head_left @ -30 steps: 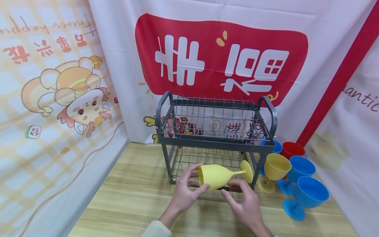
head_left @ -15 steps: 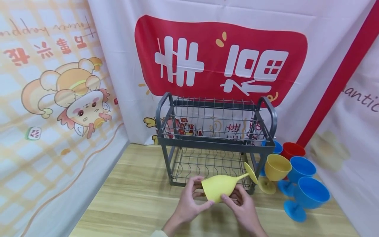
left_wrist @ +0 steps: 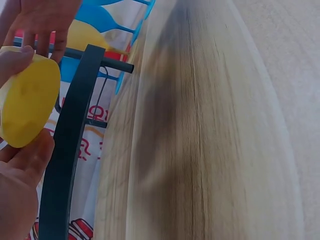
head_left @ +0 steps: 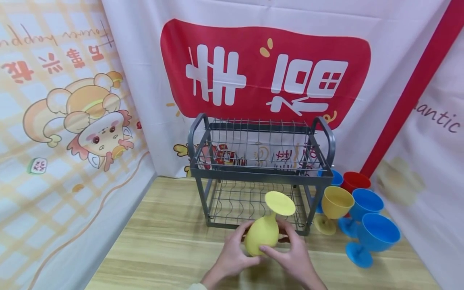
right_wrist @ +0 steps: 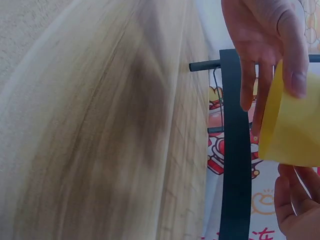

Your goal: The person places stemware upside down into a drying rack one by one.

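A yellow plastic goblet (head_left: 263, 235) is held between both hands in front of the rack, bowl downward and its round foot (head_left: 280, 203) tilted up and away. My left hand (head_left: 233, 251) grips the bowl from the left, close to the rim. From the other side my right hand (head_left: 291, 253) holds the bowl, its thumb lying across the front and its fingers behind. The right wrist view shows the goblet's bowl (right_wrist: 295, 130) with the left thumb (right_wrist: 296, 75) pressed on it. In the left wrist view the goblet's mouth (left_wrist: 32, 100) faces the camera.
Just behind the hands stands a dark two-tier dish rack (head_left: 259, 174) with wire shelves. Right of it are another yellow goblet (head_left: 337, 203), a red goblet (head_left: 356, 182) and several blue goblets (head_left: 378, 233) on the wooden table (head_left: 174, 241). Printed cloths hang behind and at the sides.
The yellow goblet has gone from lying sideways to foot-up, and has come nearer to me, away from the rack. My right hand has closed onto its bowl.
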{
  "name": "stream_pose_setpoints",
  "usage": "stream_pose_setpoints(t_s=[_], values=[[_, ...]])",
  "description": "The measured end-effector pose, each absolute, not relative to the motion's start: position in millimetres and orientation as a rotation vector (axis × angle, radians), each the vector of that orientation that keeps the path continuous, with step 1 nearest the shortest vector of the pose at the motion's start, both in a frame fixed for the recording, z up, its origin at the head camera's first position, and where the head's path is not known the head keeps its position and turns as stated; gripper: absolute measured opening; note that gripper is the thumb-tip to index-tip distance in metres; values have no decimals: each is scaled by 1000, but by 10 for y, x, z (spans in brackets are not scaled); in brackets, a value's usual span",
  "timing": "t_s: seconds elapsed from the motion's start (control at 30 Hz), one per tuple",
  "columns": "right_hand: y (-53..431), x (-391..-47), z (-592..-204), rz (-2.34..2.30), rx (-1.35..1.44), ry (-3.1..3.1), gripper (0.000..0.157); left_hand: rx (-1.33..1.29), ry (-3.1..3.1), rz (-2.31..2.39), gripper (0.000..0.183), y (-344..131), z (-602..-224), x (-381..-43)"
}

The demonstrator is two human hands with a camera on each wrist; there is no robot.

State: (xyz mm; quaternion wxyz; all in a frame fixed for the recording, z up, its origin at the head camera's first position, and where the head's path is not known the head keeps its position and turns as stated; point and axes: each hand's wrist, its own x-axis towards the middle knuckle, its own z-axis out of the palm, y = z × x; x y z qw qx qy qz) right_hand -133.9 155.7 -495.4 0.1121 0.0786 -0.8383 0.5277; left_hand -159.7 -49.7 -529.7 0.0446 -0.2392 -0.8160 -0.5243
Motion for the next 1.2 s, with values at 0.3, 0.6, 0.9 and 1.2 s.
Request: stream_pose_setpoints(t_s=[0.3,0.6,0.9,1.2], values=[[1491,-1383,-4915,1475,226,-2549,86,-729,-2475,-1570,90,-462,-5292,-1642],[1460,-1414,-4913,1530,213,-2537,83,-733,-2503,-1574,93,-515,-5283,-1649],[1512,-1471,-4942,1453,209,-2507,91,-442,-2104,-1631,66,-867,-4929,-1766],[1619,-1503,-4956,1381,189,-2503,90,-171,-1535,-1656,36,-1255,-4018,-2049]])
